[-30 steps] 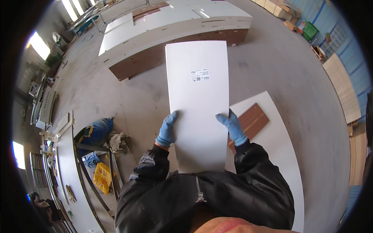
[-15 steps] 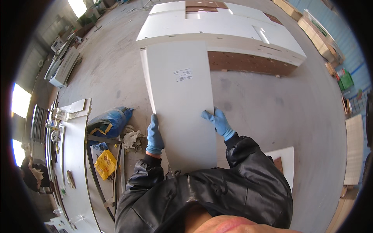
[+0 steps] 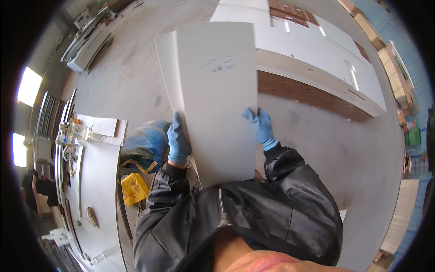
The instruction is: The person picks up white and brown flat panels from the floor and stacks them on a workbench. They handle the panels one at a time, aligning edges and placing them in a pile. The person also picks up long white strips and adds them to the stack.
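Two long white panels are held in front of me, one largely behind the other. The front white panel (image 3: 219,104) bears a small printed label near its upper middle, and the rear white panel (image 3: 166,56) fans out to its left. My left hand (image 3: 179,140), in a blue glove, grips the panels' left edges. With the thumb on the front face and the fingers behind, my right hand (image 3: 262,127), gloved in blue too, closes on the right edge. The panels' lower ends reach my black jacket.
A low stack of white and brown panels (image 3: 317,50) lies ahead to the right. At left stands a white-topped bench (image 3: 97,181) with a glass jar and small tools. A blue sack (image 3: 145,143) and a yellow bag (image 3: 134,189) sit beside it. Boards line the right wall.
My view has turned left, so the stack appears farther right and the bench closer. The two panels, still in both hands, have spread apart at the upper left.
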A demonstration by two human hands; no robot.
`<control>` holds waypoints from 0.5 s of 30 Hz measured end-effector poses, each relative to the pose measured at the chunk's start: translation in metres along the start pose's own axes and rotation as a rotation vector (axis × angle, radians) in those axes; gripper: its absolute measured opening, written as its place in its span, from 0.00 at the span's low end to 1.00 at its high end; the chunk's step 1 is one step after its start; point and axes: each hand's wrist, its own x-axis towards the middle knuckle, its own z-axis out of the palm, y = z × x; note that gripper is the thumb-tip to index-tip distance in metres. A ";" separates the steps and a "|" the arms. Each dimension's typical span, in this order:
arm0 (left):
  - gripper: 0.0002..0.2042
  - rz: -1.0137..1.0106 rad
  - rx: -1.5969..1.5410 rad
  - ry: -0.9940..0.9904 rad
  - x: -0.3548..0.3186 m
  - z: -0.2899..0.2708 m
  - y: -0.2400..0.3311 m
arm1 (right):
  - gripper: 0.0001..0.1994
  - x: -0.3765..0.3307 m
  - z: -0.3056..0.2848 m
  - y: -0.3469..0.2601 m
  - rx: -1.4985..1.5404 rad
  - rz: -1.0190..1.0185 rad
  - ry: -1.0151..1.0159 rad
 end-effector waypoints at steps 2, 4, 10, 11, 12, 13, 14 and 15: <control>0.25 0.633 0.854 -0.027 0.057 -0.019 -0.012 | 0.22 0.052 0.002 0.017 0.029 0.004 -0.016; 0.31 0.532 0.785 -0.080 0.123 -0.030 -0.023 | 0.22 0.100 0.000 0.029 0.064 0.045 -0.043; 0.22 0.547 1.088 -0.001 0.289 -0.040 -0.014 | 0.22 0.280 0.013 0.067 -0.061 -0.139 0.069; 0.23 0.571 1.150 0.025 0.315 -0.045 -0.011 | 0.22 0.304 0.012 0.071 -0.031 -0.061 0.107; 0.24 0.601 1.206 0.060 0.343 -0.053 -0.009 | 0.22 0.331 0.006 0.074 -0.008 0.008 0.138; 0.24 0.643 1.256 0.101 0.378 -0.063 -0.008 | 0.22 0.364 0.000 0.078 0.037 0.026 0.118; 0.24 0.618 1.270 0.154 0.405 -0.078 -0.009 | 0.21 0.396 -0.005 0.085 0.054 0.024 0.185; 0.23 0.583 1.286 0.201 0.426 -0.094 -0.011 | 0.21 0.422 -0.010 0.093 0.097 -0.007 0.209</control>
